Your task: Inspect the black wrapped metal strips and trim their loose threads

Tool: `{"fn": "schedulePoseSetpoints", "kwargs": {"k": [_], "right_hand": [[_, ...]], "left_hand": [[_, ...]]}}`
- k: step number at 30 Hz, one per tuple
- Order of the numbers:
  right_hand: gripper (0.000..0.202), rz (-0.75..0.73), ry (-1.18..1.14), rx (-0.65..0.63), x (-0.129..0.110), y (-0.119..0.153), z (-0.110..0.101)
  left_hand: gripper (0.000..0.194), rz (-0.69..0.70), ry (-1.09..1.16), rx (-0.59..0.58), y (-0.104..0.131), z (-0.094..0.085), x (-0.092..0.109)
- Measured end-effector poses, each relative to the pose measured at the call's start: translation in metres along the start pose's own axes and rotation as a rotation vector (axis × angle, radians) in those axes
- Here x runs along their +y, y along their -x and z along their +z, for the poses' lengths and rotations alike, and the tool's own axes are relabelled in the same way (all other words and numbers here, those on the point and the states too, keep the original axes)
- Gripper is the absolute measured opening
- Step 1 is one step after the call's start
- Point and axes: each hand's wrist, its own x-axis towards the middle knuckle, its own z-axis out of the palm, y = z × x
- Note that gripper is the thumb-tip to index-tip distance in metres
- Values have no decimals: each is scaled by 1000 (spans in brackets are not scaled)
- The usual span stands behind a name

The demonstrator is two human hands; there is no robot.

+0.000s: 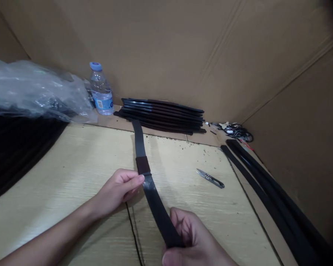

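Note:
A long flat black strip (155, 203) runs from the back of the work surface toward me, with a dark brown band (143, 165) around its middle. Just below that band, my left hand (129, 184) pinches the strip's left edge between thumb and fingers. My right hand (190, 236) is closed around the strip's near end at the bottom of the view. A thin dark cord (133, 231) hangs below my left hand. To the right of the strip, small thread snips (210, 178) lie on the pale wooden surface (188, 159).
Black strips are stacked (163, 115) along the cardboard wall (161, 48). A water bottle (101, 90) and clear plastic (39, 88) over dark material (19, 147) stand at left. Longer black strips (269, 188) and a scrap pile (237, 131) lie right.

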Motion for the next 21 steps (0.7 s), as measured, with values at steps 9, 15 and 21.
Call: {"fn": "schedulePoseSetpoints", "kwargs": {"k": [9,15,21], "right_hand": [[42,-47,26,315,7,-5,-9],[41,4,-20,302,11,1,-2],[34,-87,-27,136,4,-1,1]], "left_hand": [[39,-1,-28,188,-4,4,-3],[44,-6,44,134,-3,4,-6],[48,-27,48,110,-2,6,-6]]}}
